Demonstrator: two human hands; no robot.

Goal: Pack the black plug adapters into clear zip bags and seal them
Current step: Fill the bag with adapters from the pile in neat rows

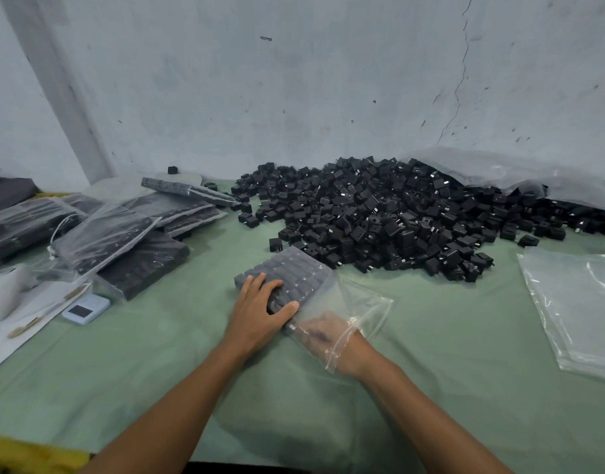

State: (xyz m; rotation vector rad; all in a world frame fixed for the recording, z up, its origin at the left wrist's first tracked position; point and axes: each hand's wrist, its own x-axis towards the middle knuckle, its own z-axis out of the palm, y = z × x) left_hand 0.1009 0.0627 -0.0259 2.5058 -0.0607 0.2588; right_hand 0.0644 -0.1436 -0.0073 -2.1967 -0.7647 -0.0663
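Centrally, on the green-covered table (157, 378), a clear zip bag (362, 304) lies flat with its mouth turned toward the person, so that the opening can be reached without lifting the load. Rows of black plug adapters (294, 270) fill the far part of the bag in a tight, single-layer grid, an arrangement that apparently keeps the pack flat and stackable. The left hand (260, 313) rests on top of the bag, fingers spread and fairly straight over the near-left corner of the grid, thumb out along its near edge; judged from this, it pins the rows so that they do not scatter while the near end is worked. The right hand (323, 333) is inside the bag's mouth up to the wrist and shows only dimly through the film; whether it holds an adapter or merely pushes cannot be told. The bag's zip is not yet closed, so sealing is outstanding. Just behind the bag spreads the loose pile (397, 213) of adapters, spilling from a large plastic sack (499, 169) at the right rear, close enough to feed from by hand. Filled bags (106, 237) lie overlapped at the left, well apart from the stack of empty bags (574, 309) at the right, which separates finished work from supply. A small pale-blue device (85, 309) lies near the filled bags.
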